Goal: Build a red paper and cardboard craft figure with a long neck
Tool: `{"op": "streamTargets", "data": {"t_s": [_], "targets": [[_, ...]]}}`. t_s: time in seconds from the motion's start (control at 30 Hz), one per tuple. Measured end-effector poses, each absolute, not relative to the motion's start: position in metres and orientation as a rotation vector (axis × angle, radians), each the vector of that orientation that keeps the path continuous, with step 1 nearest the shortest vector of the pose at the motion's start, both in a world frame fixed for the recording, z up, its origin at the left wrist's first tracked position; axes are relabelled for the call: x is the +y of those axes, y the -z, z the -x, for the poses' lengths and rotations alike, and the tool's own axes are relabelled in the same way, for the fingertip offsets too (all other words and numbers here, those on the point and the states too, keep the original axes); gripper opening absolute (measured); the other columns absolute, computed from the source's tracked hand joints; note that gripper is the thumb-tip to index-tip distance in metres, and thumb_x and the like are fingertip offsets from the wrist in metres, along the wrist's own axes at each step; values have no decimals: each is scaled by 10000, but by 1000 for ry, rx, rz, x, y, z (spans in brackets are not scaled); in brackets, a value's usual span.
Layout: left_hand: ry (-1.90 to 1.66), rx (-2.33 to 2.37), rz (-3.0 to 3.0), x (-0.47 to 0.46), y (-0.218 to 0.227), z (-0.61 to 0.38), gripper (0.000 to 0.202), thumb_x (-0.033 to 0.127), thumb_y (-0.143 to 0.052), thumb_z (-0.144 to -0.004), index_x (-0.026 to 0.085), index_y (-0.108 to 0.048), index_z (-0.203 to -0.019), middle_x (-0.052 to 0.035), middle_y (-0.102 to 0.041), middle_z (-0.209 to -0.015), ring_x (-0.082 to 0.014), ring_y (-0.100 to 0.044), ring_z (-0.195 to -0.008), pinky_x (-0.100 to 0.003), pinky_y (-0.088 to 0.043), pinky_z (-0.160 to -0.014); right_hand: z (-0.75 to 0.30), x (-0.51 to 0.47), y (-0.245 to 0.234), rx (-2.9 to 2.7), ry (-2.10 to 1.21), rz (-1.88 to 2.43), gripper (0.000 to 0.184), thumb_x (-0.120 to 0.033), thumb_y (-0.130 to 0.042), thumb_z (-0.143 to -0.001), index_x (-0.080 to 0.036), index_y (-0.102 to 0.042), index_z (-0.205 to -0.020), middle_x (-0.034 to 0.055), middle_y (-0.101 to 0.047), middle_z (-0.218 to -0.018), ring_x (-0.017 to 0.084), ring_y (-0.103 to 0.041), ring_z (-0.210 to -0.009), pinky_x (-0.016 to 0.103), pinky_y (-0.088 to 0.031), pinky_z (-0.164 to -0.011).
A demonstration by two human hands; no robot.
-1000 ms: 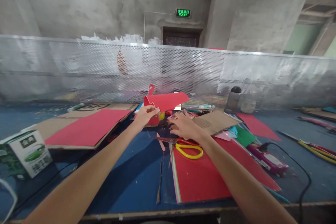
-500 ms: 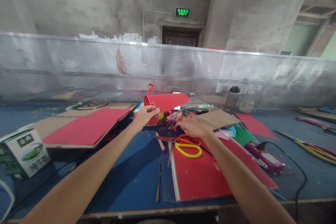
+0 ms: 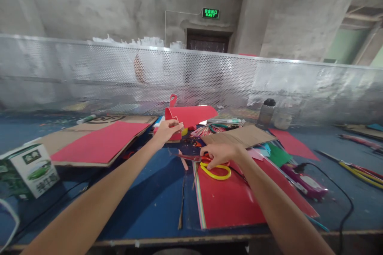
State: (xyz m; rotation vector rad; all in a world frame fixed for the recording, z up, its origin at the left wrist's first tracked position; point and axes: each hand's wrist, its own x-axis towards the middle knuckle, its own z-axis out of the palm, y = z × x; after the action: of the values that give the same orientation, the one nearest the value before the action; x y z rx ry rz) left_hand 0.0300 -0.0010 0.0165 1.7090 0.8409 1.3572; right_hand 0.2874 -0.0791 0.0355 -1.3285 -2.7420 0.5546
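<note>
In the head view my left hand (image 3: 169, 130) pinches a sheet of red paper (image 3: 191, 115) by its lower left part, holding it up above the table. The sheet is bent over, and a narrow curled strip (image 3: 173, 99) rises behind its left end. My right hand (image 3: 220, 154) has its fingers curled down on a pair of scissors (image 3: 216, 172) with red and yellow handles. Their blades point left over the blue tabletop, and the handles lie above a stack of red paper (image 3: 233, 203). My fingers partly cover the red handle.
Cardboard with a red sheet (image 3: 104, 143) lies left, near a milk carton (image 3: 34, 171). A brown cardboard piece (image 3: 242, 136), pens and scraps crowd the middle. At right are a purple power strip (image 3: 308, 183) with a black cable, a dark bottle (image 3: 266, 112) and more scissors (image 3: 353, 169).
My right hand has come down and nearer, from the scraps beside the brown cardboard onto the scissors. My left hand still holds the red paper in about the same place.
</note>
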Motion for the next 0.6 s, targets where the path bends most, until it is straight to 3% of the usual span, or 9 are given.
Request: {"op": "streamTargets", "data": {"t_s": [0.13, 0.23, 0.43, 0.6], "targets": [[-1354, 838, -1689, -1, -18, -29, 402, 527, -840, -691, 164, -667, -679, -45, -714, -789, -185, -664, -781, -331, -541, -823, -287, -80, -35, -2707, -510, 1355, 306, -315, -816, -577, -252, -681, -845, -61, -602, -580, 100, -485, -415, 241, -254, -427], [-1378, 838, -1633, -3, -22, -27, 421, 535, -862, -654, 160, -674, -689, -47, -718, -782, -188, -666, -778, -335, -543, -818, -289, -81, -38, -2705, -573, 1384, 278, -282, -762, -602, -240, -663, -859, -57, -630, -591, 99, -495, -419, 237, -261, -423], [-1429, 818, -1546, -3, -30, -22, 434, 525, -901, -604, 157, -694, -702, -43, -720, -774, -171, -657, -763, -305, -538, -783, -309, -74, -45, -2607, -644, 1297, 256, -209, -683, -638, -209, -688, -894, -10, -709, -738, 138, -615, -608, 215, -381, -509], [-1465, 798, -1460, -2, -31, -19, 454, 522, -924, -575, 148, -717, -726, -37, -714, -764, -150, -647, -734, -285, -536, -757, -318, -84, -53, -2318, -1090, 1173, 337, -188, -681, -649, -190, -692, -985, 24, -715, -817, 171, -661, -619, 272, -511, -553]]}}
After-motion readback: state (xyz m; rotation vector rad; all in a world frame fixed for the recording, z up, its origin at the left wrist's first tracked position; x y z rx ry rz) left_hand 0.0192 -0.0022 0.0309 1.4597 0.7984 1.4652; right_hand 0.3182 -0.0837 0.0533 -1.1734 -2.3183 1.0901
